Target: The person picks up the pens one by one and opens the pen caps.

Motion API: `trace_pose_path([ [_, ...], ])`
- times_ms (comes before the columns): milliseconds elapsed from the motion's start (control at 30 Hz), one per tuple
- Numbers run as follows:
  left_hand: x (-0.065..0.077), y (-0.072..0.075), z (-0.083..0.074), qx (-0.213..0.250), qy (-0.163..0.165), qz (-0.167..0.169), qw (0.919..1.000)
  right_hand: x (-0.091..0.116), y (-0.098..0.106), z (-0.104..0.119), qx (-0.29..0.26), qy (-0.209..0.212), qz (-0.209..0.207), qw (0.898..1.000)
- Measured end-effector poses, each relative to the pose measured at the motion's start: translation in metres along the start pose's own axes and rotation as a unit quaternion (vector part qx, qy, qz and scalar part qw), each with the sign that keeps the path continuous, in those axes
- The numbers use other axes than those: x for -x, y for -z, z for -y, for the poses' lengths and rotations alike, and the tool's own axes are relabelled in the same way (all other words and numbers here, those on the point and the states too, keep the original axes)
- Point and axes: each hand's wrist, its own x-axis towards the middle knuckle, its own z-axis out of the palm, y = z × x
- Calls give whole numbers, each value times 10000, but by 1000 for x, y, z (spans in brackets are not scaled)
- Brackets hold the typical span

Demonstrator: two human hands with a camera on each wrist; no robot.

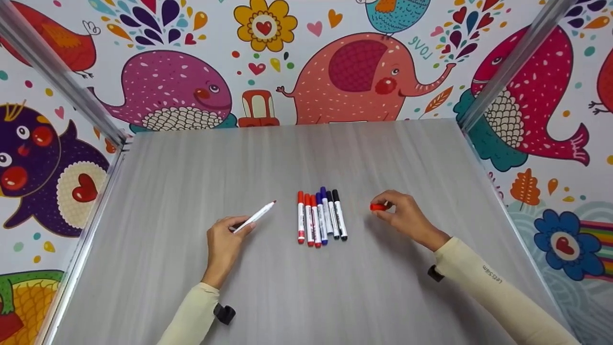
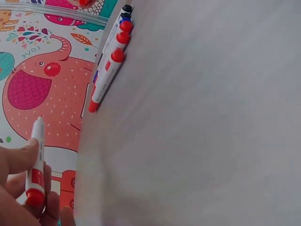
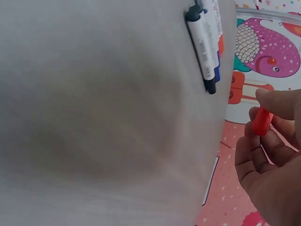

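An uncapped red marker (image 1: 258,214) slants up and to the right from my left hand (image 1: 225,244), which grips its barrel near the rear end. In the left wrist view the red rear end of this marker (image 2: 37,162) faces the camera and its bare tip points away. My right hand (image 1: 407,218) pinches a red marker cap (image 1: 378,207) between thumb and fingers; the same cap (image 3: 262,123) shows in the right wrist view. Between the hands several capped markers lie side by side: red markers (image 1: 309,220) at left, blue markers (image 1: 325,211) in the middle, black markers (image 1: 340,218) at right.
The grey wood-grain tabletop (image 1: 191,167) lies under everything. Behind it stands a patterned wall (image 1: 268,72) with cartoon animals, and metal rails (image 1: 522,57) run along the corners. Each wrist carries a small black camera (image 1: 224,314).
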Motion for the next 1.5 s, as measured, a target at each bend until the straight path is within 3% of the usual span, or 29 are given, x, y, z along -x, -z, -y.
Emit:
trace_pose_path([
  [167,-3,-2,9,-359,-234,-291,9987,1,-1,-11,69,92,52,9999],
  [333,-10,-3,19,-506,-543,-272,9969,3,-3,-21,134,21,130,9998],
  [600,-28,5,37,-559,-824,284,9946,6,-3,-36,139,-413,220,9988],
  [833,-41,16,47,-562,-780,737,9926,9,-1,-46,171,-534,284,9980],
  [1067,-56,23,55,-575,-843,932,9904,10,1,-53,350,-570,283,9974],
  [1500,-70,29,68,-518,-1060,1160,9862,10,1,-65,573,-579,210,9965],
])
